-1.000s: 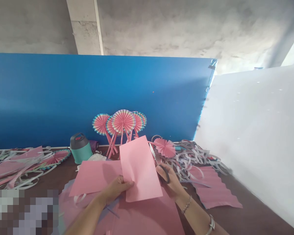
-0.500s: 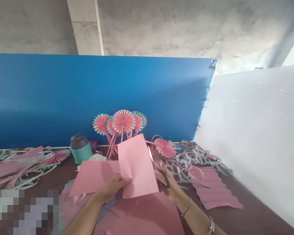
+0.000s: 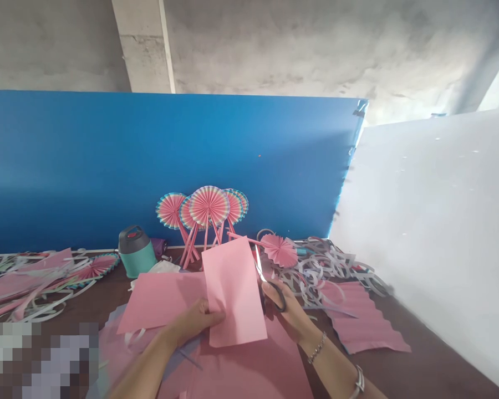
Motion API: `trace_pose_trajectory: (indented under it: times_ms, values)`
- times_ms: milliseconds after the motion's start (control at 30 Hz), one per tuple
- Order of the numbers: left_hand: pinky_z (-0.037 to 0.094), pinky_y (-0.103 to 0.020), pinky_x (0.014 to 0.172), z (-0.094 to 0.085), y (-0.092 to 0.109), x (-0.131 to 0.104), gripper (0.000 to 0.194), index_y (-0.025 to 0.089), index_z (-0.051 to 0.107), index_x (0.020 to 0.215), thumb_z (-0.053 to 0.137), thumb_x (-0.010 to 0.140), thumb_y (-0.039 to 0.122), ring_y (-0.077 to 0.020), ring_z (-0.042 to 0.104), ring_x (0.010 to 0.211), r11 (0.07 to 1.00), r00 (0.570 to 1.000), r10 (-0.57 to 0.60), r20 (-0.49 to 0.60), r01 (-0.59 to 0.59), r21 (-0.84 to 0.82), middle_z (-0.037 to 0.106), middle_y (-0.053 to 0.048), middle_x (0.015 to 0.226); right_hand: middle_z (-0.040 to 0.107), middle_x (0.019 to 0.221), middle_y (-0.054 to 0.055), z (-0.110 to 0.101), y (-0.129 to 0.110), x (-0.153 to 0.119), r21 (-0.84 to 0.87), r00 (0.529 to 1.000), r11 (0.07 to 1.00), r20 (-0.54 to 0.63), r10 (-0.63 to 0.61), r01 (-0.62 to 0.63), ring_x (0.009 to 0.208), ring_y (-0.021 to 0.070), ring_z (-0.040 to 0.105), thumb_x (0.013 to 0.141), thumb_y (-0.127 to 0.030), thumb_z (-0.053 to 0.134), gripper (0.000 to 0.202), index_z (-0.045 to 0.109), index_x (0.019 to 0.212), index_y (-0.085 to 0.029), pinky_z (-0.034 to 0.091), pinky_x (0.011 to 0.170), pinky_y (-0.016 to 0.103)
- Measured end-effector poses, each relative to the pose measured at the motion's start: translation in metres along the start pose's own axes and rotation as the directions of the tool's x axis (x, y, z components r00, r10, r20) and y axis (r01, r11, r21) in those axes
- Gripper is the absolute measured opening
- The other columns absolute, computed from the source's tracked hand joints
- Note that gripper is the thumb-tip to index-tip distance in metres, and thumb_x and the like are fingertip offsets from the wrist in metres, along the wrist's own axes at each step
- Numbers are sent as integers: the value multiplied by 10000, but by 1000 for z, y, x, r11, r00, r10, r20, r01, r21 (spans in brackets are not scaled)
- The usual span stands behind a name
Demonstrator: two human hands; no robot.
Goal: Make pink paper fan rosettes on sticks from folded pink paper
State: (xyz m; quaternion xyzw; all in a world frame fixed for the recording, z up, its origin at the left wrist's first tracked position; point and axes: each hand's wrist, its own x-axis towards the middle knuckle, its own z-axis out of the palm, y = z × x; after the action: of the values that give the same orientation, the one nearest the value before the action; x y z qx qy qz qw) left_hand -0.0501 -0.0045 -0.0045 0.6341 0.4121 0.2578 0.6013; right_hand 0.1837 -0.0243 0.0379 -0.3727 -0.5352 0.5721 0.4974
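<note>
My left hand [image 3: 195, 321] pinches a pink sheet of paper [image 3: 236, 293] near its lower left edge, thumb in front. The sheet is held up, slightly tilted, above other pink sheets. Wrapped round the black handles of a pair of scissors [image 3: 260, 266] is my right hand [image 3: 285, 307]. The blades point upward beside the sheet's right edge; a small gap shows between blade tip and paper, while the lower part is partly hidden. Under my hands lies a large pink sheet [image 3: 253, 368], with another pink sheet [image 3: 160, 299] to the left.
Pink pleated paper fans [image 3: 210, 206] stand against the blue panel [image 3: 108, 149]. A teal container [image 3: 138, 257] with a dark lid is left of them. Curled paper strips [image 3: 328, 269] heap at right, beside a pleated pink sheet [image 3: 366, 324]. More strips and paper [image 3: 37, 282] lie at left.
The held sheet has dropped slightly and its top has shifted to the right. My left hand has moved down a little with it. The scissors stay at its right side.
</note>
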Motion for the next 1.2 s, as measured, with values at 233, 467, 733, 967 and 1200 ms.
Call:
trace_pose_trajectory:
  times_ms: [233, 467, 733, 967, 1200]
  values:
    - [420, -255, 623, 1, 0, -1, 349, 120, 689, 681, 635, 724, 463, -170, 586, 649, 999, 999, -32, 9, 33, -44, 679, -47, 690, 454, 442, -45, 4, -5, -1, -72, 999, 997, -34, 0, -2, 389, 74, 387, 729, -562, 591, 412, 515, 599, -179, 274, 385, 207]
    - [462, -299, 712, 8, 10, -3, 357, 99, 717, 762, 685, 684, 447, -225, 638, 765, 975, 998, -15, 62, 28, -218, 711, -104, 802, 377, 465, -66, 9, -6, -2, -42, 989, 999, -150, -11, 5, 428, 68, 310, 673, -599, 626, 444, 489, 604, -183, 255, 421, 214]
    - [475, -335, 773, 8, 4, -2, 382, 72, 713, 873, 669, 718, 419, -247, 649, 813, 960, 993, 37, 113, -4, -278, 709, -141, 875, 378, 537, -57, 10, -5, -3, -61, 983, 998, -180, -23, 13, 492, 78, 296, 678, -592, 621, 444, 451, 604, -188, 274, 465, 212]
    - [475, -355, 789, 8, 3, -2, 388, 57, 715, 871, 677, 716, 411, -249, 654, 795, 950, 993, 36, 111, 0, -313, 709, -154, 864, 401, 541, -49, 11, -4, -3, -4, 985, 1000, -172, -9, 9, 503, 88, 323, 647, -603, 640, 452, 459, 617, -190, 298, 484, 220]
    - [478, -350, 775, 9, 4, -3, 398, 59, 714, 893, 686, 707, 410, -245, 658, 781, 944, 993, 37, 114, 3, -331, 712, -155, 860, 420, 555, -42, 12, -2, -2, 44, 987, 999, -158, -11, 18, 528, 99, 360, 640, -596, 655, 442, 499, 650, -183, 321, 503, 225]
